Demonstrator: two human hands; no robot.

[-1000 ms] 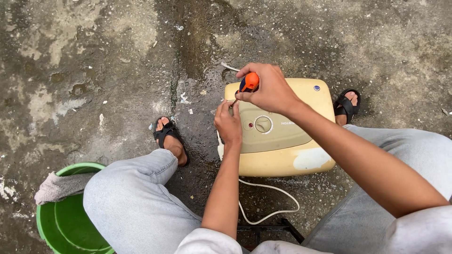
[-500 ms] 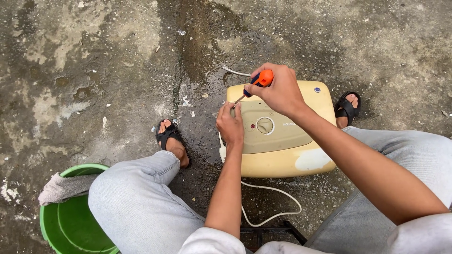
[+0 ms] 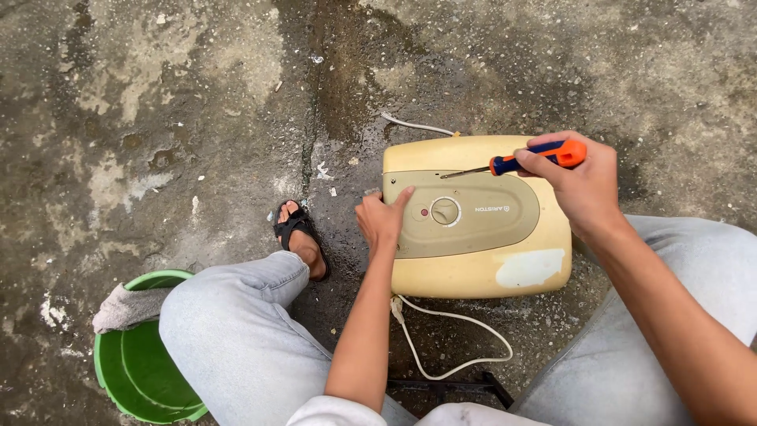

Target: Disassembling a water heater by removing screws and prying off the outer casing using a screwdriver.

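Screwdriver (image 3: 527,162) now swung out flat, tip over the yellowed water heater's (image 3: 481,272) top-left panel; right hand (image 3: 579,185) clenched on its handle. Left hand (image 3: 382,219) braces the heater's left edge on wet concrete (image 3: 158,118), fingers curled against it.

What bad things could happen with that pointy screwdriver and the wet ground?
The screwdriver tip hangs over the yellowed water heater, close to the left hand steadying its edge; a slip might jab those fingers. The concrete floor looks damp, so the sandal could slide.
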